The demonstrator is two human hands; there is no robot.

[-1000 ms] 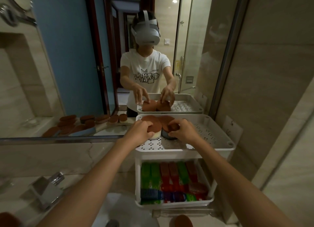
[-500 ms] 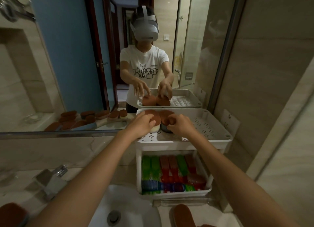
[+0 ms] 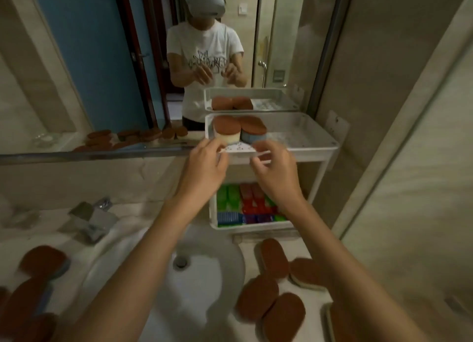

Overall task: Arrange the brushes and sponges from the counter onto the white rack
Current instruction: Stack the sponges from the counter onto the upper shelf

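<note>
The white rack [image 3: 317,143] stands against the mirror at the right of the sink. On its top tray sit two brown-topped sponges side by side, one with a white base [image 3: 226,130] and one with a blue base [image 3: 253,130]. My left hand [image 3: 204,166] and my right hand [image 3: 275,167] hover in front of the tray's near edge, fingers apart, holding nothing. The lower tray [image 3: 245,226] is full of coloured brushes [image 3: 247,206]. Several brown sponges lie on the counter at the right [image 3: 273,288] and at the left [image 3: 35,288].
A white basin [image 3: 184,272] with a drain lies below my arms. A chrome tap [image 3: 92,218] stands at its left. The mirror [image 3: 128,60] shows a person in a white shirt. A tiled wall closes in the right side.
Both hands have let go of the two sponges on the top tray and drawn back toward me. The camera has tilted down, bringing the sink and counter sponges into view.
</note>
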